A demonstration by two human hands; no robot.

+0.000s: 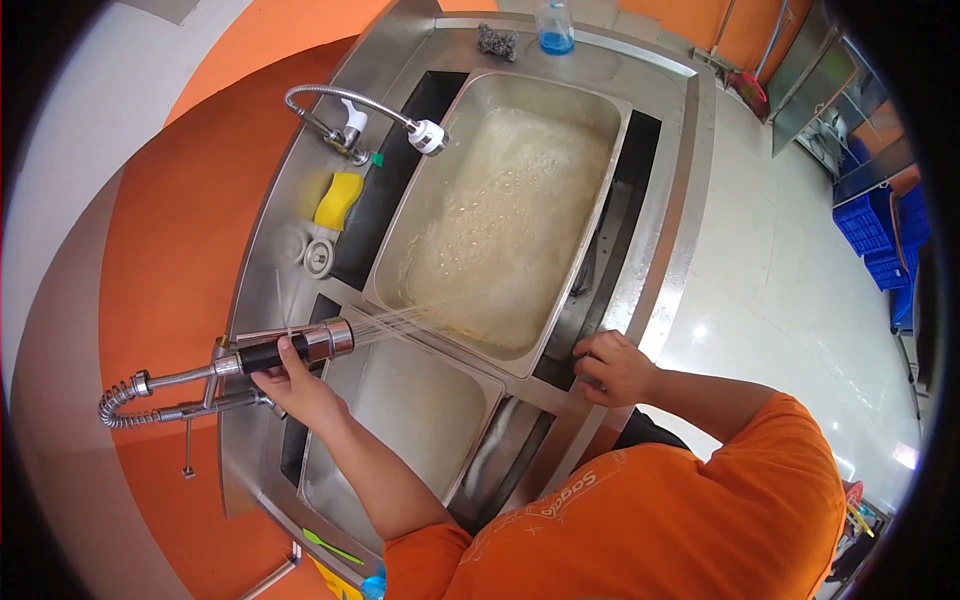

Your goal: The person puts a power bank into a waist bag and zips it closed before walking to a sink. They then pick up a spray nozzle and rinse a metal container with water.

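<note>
My left hand (294,388) is closed on the black grip of a spray faucet (300,346), with the thumb on its side. Water jets from the nozzle into a large metal basin (382,262), which holds cloudy, bubbly water (510,200). Below the nozzle lies a smaller metal basin (485,400), also with cloudy liquid. My right hand (612,368) is at the sink's front edge, near the big basin's lower right corner. Its fingers are curled, and whether they hold anything is hidden.
A second faucet (428,137) arches over the big basin. Along the back edge sit a yellow sponge (339,201) and a round drain stopper (319,258). A steel scourer (497,43) and a bottle of blue liquid (555,30) stand at the far end. Blue crates (866,224) are at the right.
</note>
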